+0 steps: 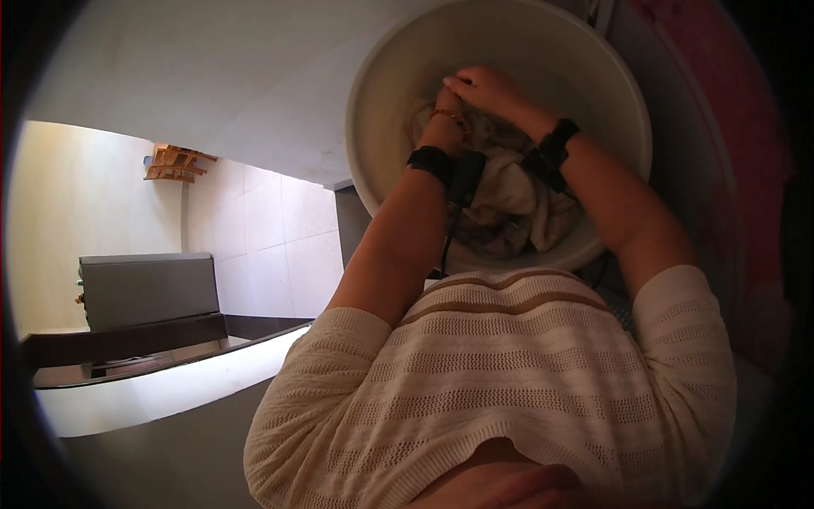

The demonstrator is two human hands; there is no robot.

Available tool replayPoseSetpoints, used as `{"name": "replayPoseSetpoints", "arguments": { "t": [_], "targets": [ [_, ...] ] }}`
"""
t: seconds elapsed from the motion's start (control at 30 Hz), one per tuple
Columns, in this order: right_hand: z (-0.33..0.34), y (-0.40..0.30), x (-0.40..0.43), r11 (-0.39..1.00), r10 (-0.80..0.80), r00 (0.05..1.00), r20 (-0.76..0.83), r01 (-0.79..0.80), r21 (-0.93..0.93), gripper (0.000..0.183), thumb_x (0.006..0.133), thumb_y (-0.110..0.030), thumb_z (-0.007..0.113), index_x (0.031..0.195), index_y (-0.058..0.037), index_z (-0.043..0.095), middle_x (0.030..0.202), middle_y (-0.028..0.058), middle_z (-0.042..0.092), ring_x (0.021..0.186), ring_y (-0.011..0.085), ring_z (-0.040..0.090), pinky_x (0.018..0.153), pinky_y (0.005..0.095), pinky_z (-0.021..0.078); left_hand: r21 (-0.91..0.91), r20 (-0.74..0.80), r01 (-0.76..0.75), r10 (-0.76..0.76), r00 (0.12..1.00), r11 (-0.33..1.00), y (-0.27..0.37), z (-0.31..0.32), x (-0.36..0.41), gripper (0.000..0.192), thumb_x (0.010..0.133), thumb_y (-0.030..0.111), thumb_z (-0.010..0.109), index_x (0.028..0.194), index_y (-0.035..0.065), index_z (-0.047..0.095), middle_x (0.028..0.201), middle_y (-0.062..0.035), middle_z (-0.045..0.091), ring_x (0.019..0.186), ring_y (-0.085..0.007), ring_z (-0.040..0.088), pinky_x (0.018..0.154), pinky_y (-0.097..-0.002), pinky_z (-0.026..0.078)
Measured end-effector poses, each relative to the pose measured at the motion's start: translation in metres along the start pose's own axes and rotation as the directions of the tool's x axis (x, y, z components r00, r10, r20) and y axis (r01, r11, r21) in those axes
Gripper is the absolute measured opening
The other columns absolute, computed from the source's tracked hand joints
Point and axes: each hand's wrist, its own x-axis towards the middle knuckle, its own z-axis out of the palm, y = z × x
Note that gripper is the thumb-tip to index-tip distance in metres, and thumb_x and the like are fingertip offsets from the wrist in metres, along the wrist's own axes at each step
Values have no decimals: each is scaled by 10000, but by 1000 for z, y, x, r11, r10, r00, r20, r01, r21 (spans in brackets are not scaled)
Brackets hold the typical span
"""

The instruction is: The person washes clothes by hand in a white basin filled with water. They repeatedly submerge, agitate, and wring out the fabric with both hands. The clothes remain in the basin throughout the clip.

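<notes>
Both of my hands are together inside a large pale round basin [371, 114], near its far side. My left hand [449, 111], with a red beaded bracelet at its wrist, points away from me; its fingers are mostly hidden. Across its fingertips lies my right hand [486, 89], its fingers bent. Whether either hand holds cloth cannot be told. Under and nearer to me than the hands, crumpled light-coloured cloth [509, 188] lies in the basin, looking wet. Black straps with small dark modules are on both wrists, and a cable hangs from the left one.
A pale wall [222, 76] stands to the left of the basin. Beyond it are a tiled floor [264, 223], a grey cabinet [149, 289] and a wooden rack-like object [175, 164]. A pink-red surface [731, 127] curves along the right.
</notes>
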Motion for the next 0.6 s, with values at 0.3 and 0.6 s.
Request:
{"name": "replayPoseSetpoints", "arguments": {
  "t": [0.3, 0.6],
  "targets": [
    [-33, 66, 10, 962, 233, 888, -395, -269, -37, 387, 894, -337, 448, 912, 2, 633, 890, 211, 625, 869, 402, 576, 790, 453, 448, -651, 67, 236, -256, 964, 722, 45, -3, -2, 541, 842, 305, 556, 1277, 24, 402, 1124, -244, 556, 1094, -377, 530, 903, -412, 442],
    [7, 139, 24, 911, 232, 959, 163, -156, -381, 321, 786, -200, 598, 1030, 9, 601, 1061, 232, 593, 998, 376, 572, 852, 434, 458, -246, 181, 194, -151, 972, 950, -20, 32, 32, 571, 854, 392, 540, 1306, 62, 426, 1263, -184, 515, 1080, -317, 558, 865, -400, 458]
  ]
}}
